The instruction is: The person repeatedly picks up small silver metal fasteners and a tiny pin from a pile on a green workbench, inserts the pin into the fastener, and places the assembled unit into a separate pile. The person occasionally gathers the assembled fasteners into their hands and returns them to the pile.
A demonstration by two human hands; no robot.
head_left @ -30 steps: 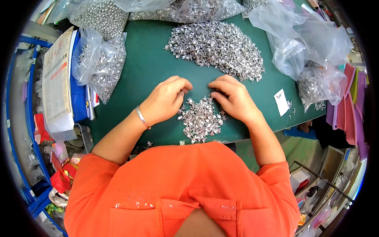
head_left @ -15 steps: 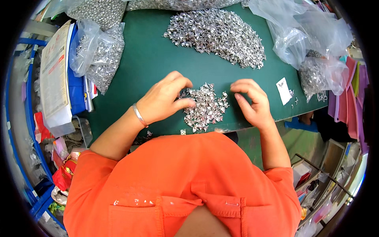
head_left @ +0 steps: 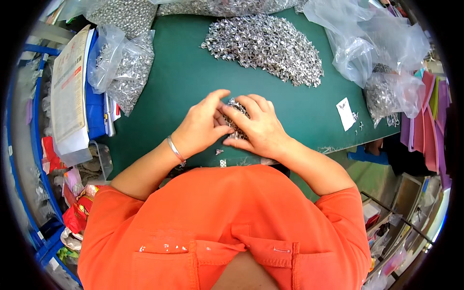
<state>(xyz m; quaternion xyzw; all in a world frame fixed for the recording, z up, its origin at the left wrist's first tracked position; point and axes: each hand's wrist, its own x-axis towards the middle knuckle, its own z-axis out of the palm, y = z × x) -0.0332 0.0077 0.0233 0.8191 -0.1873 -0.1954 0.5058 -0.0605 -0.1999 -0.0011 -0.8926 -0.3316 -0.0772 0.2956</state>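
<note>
A small heap of silver metal pieces (head_left: 237,126) sits on the green tabletop close to my body, squeezed between my two cupped hands. My left hand (head_left: 202,122) curves around its left side, the thumb at the near edge and the fingers partly behind the heap. From the right, my right hand (head_left: 258,124) wraps over it with bent fingers and covers much of it. One loose metal piece (head_left: 219,152) lies on the near side, just below the hands. The pieces look pointed, like little star or flower shapes; their exact kind is too small to tell.
A large pile of similar pieces (head_left: 266,46) spreads at the back. Filled plastic bags (head_left: 129,72) stand at the left, with another bag (head_left: 384,94) at the right. A white card (head_left: 345,114) lies beside a few loose pieces near the right edge. Papers (head_left: 70,92) stand far left.
My right hand has swept left onto the small heap, pushing it together against my left hand. The spread pieces are now a compact clump between both hands.
</note>
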